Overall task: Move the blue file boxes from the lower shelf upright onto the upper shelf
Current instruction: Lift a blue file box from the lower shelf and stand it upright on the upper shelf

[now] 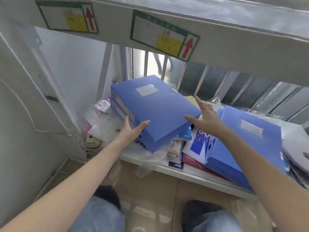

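Observation:
A blue file box lies flat on top of a second blue box at the left of the lower shelf. My left hand touches the top box's near left corner, thumb on its lid, fingers along its side. Spread open, my right hand hovers at the box's near right corner, thumb close to its edge. Another blue file box lies flat and tilted at the right, under my right forearm. The upper shelf's front beam crosses above.
Loose papers, booklets and a red folder lie between the boxes. Plastic bags pile up at the left. A grey item sits at far right. Window bars stand behind the shelf. Green-framed labels with red arrows are stuck on the beam.

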